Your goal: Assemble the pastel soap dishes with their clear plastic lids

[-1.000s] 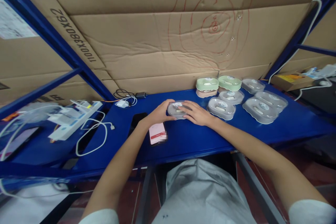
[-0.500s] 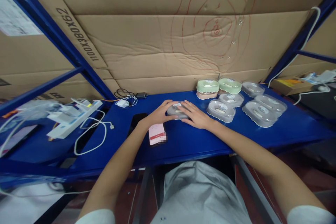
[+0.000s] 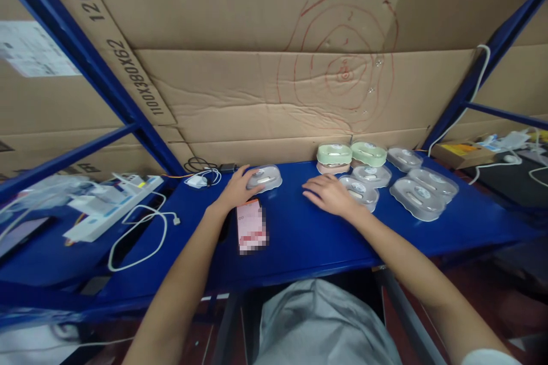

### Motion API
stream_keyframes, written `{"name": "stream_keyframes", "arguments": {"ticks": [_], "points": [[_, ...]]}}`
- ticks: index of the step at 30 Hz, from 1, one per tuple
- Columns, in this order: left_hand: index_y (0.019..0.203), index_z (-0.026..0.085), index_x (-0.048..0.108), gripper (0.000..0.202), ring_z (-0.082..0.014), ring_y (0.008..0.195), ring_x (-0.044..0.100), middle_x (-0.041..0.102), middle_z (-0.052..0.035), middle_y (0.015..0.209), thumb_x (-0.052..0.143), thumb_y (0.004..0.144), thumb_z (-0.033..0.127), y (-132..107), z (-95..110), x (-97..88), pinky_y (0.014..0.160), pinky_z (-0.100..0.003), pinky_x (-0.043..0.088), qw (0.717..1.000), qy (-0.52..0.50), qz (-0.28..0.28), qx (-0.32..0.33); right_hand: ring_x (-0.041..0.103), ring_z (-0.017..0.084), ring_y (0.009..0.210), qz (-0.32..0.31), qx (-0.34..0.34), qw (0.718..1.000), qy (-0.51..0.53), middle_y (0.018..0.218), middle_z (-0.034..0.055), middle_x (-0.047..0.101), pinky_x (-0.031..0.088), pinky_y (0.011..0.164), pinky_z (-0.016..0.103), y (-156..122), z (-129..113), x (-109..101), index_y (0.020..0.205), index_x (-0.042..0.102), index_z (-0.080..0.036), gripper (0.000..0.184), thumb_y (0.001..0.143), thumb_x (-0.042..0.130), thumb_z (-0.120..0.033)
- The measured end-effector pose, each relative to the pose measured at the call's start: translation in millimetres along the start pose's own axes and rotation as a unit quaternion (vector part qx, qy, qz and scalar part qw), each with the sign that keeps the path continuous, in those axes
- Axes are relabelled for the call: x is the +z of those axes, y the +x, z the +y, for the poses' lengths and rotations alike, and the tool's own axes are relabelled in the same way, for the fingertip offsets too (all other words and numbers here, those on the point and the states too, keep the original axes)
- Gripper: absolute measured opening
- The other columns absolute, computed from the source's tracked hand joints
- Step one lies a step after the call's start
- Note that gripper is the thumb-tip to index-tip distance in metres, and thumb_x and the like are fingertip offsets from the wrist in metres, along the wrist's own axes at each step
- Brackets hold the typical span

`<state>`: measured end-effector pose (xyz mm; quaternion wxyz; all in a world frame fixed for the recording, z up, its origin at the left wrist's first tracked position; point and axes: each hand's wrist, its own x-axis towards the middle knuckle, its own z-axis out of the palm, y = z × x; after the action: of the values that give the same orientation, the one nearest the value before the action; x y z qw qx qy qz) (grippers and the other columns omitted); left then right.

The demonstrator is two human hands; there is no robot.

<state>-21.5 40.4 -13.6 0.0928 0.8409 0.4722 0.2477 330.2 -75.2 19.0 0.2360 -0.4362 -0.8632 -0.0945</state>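
While left hand (image 3: pixel 234 191) fingers (image 3: pixel 245 173) grip a case (image 3: pixel 267 177), right hand (image 3: pixel 329 194) lies open on the worktop (image 3: pixel 299 236). Other cases (image 3: pixel 414 199) beside it.

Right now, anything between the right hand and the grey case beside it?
Nothing visible. The right hand lies open on the blue shelf, directly beside the grey case. The left hand holds a second case.

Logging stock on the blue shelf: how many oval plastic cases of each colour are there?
Clear grey oval plastic cases: 6
Pale green oval plastic cases: 2
Pink oval plastic case, under a green one: 1
Total: 9
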Motion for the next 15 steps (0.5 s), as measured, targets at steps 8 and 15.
{"name": "stream_keyframes", "arguments": {"ticks": [8, 15], "points": [[0.148, 0.021, 0.060, 0.073, -0.0341, 0.145, 0.052, 0.053, -0.0158, 0.156, 0.064, 0.092, 0.067, -2.0, -12.2, -13.7, 0.126, -0.049, 0.037, 1.000, 0.004, -0.021, 0.023, 0.057, 0.051, 0.137, 0.010, 0.238, 0.969, -0.065, 0.150, 0.0240, 0.061, 0.045, 0.105, 0.077, -88.2, 53.5, -39.5, 0.155, 0.055, -0.022, 0.069, 0.102, 0.053, -0.067], [0.147, 0.022, 0.063, 0.069, -0.0324, 0.141, 0.058, 0.064, -0.0125, 0.150, 0.053, 0.098, 0.069, -1.0, -22.5, -18.5, 0.125, -0.048, 0.040, 1.000, -0.006, 0.002, 0.024, 0.049, 0.036, 0.151, -0.112, 0.103, 0.979, 0.136, 0.163, 0.0136, 0.052, 0.040, 0.126, 0.056, -71.4, 59.2, -24.4, 0.157, 0.055, -0.028, 0.073, 0.098, 0.061, -0.071]]}}
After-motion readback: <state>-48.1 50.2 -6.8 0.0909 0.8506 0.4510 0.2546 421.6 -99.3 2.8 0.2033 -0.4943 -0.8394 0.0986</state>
